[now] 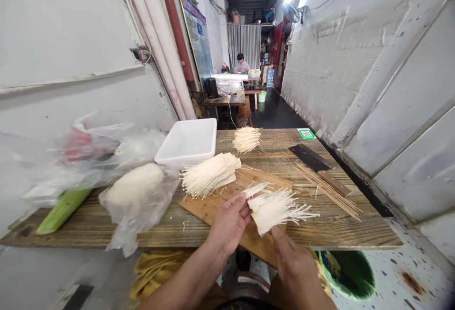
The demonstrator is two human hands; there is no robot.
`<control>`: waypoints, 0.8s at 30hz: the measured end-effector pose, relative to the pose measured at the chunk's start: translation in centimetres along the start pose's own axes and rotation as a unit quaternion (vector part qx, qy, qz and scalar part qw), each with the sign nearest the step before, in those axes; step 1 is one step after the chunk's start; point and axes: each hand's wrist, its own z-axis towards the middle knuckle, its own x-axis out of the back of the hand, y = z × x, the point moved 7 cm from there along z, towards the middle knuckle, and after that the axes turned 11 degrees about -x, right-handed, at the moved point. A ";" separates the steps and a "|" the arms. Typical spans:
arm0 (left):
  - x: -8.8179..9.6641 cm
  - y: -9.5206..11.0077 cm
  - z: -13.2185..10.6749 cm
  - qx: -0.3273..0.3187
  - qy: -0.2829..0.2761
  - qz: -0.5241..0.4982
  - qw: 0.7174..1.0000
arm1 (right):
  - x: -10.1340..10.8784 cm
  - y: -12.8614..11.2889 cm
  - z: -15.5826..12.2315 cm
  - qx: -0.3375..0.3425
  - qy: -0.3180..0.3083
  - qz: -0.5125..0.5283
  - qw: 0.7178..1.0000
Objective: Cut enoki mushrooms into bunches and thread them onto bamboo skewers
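Note:
A flat, fanned bunch of enoki mushrooms (275,208) is held above the cutting board (199,208), stems toward me and caps to the right. My right hand (295,262) pinches its lower edge. My left hand (231,222) has its fingers closed at the left side, where a smaller strand of enoki (256,189) sticks out; its fingertips are partly hidden behind the bunch. A pile of cut enoki (211,175) lies on the board's far left part. Farther back rests a stack of enoki (247,139) that seems to have skewers in it.
On the right lie bamboo skewers (327,191) and a cleaver (309,157). A white plastic tub (188,140) stands at the back left, near bagged food (137,186) and a green vegetable (66,210). Below right is a green-lined bin (350,272). Another person (241,65) sits far back.

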 end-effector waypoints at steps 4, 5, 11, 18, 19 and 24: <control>0.0 -0.2 -0.1 0.001 -0.006 0.004 1.000 | 0.0 0.0 0.0 0.000 0.001 0.001 1.000; 0.0 -0.2 -0.1 0.001 -0.006 0.004 1.000 | 0.0 0.0 0.0 -0.001 -0.001 0.001 1.000; -0.1 -0.1 -0.1 0.002 0.004 -0.002 1.000 | 0.2 -0.1 0.0 0.004 -0.002 -0.011 1.000; -0.2 -0.1 -0.2 -0.004 -0.004 -0.002 1.000 | 0.2 -0.2 0.1 -0.002 0.001 -0.024 1.000; -0.2 -0.1 -0.2 -0.006 -0.006 -0.002 1.000 | 0.2 -0.2 0.1 -0.004 0.002 -0.025 1.000; -0.1 -0.4 -0.2 -0.010 -0.009 0.001 1.000 | 0.1 -0.1 -0.2 0.003 0.007 -0.028 1.000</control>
